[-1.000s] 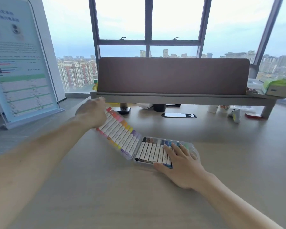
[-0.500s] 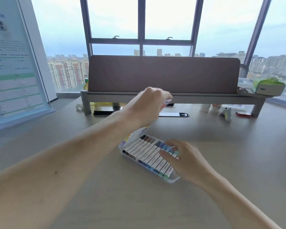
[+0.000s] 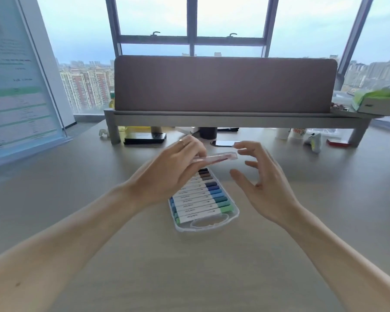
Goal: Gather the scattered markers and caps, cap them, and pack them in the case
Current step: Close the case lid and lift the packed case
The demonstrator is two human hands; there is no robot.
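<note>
left grip (image 3: 167, 174) curls round the clear lid half (image 3: 214, 158) and holds it raised, edge-on, above the case base (image 3: 203, 226). right grip (image 3: 263, 188) is open, fingers spread, just beside the lid's right end; can't tell if they touch. Base lies flat on the counter (image 3: 189, 266), with capped markers (image 3: 198, 199) in a row inside, dark at the far end, blues, then green nearest.

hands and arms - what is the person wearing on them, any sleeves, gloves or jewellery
No sleeves, gloves, watch or bracelet are in view: the left forearm and right forearm are bare to the frame edge. The left hand has a thin ring on one finger. The right hand shows no ring on its visible parts.
</note>
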